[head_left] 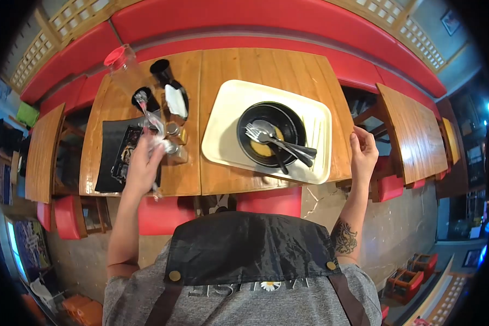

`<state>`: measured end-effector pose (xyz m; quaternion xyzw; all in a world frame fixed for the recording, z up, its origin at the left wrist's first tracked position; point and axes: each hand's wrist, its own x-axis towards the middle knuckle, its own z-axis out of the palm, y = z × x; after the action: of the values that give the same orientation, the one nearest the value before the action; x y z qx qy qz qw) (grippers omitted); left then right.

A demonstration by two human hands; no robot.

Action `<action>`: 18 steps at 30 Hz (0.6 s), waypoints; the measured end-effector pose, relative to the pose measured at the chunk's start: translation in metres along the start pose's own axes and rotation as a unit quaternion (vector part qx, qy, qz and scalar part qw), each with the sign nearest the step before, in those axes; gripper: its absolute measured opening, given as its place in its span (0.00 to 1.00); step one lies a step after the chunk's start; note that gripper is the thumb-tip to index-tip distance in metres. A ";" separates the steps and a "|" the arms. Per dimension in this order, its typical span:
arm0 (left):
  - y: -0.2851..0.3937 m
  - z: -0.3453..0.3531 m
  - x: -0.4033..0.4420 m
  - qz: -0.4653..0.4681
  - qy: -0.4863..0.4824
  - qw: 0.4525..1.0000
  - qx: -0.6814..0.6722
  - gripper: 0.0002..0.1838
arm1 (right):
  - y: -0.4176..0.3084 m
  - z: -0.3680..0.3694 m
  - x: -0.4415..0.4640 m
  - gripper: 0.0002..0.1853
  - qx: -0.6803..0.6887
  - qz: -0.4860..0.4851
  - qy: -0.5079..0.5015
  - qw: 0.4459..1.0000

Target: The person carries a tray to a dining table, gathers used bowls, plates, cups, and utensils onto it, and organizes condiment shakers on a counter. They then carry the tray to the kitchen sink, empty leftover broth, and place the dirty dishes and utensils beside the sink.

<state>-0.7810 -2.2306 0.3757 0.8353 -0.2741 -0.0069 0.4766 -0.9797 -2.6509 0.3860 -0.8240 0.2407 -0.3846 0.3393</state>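
My left hand (pixel 142 165) is closed on crumpled clear plastic wrap (pixel 156 126), over the left part of the wooden table (pixel 214 68). Beneath and beside it lie a black rectangular dish (pixel 124 155) and a dark mat (pixel 107 157). Small shakers (pixel 176 154) stand just right of these fingers. My right hand (pixel 364 148) hangs by the table's right edge, fingers loosely curled and apart, with nothing visible in it. On the cream tray (pixel 217 108) sits a black bowl (pixel 250 117) holding forks and spoons (pixel 277 142) and some yellowish liquid.
At the table's back left are a clear pitcher with a red lid (pixel 126 65), black cups (pixel 161 70) and a holder with white napkins (pixel 175 101). A red bench (pixel 244 24) runs behind. Other wooden tables (pixel 410 130) stand at both sides.
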 end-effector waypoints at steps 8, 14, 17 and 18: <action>0.181 0.228 0.083 -0.103 -0.450 0.800 -0.384 0.08 | 0.055 -0.016 -0.001 0.24 0.335 0.213 0.024 0.917; 0.150 0.403 0.115 -0.338 -0.400 0.789 -0.322 0.08 | 0.105 0.013 0.002 0.32 0.374 0.342 -0.066 0.859; 0.128 0.440 0.113 -0.394 -0.380 0.791 -0.272 0.09 | 0.138 0.037 -0.010 0.29 0.308 0.361 -0.140 0.869; 0.129 0.439 0.112 -0.413 -0.372 0.796 -0.242 0.11 | 0.134 0.040 -0.013 0.28 0.276 0.361 -0.159 0.877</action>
<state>-0.8636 -2.6810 0.2671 0.6601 -0.0490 -0.5786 0.4765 -0.9739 -2.7154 0.2615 -0.6028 0.3480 -0.1507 0.7019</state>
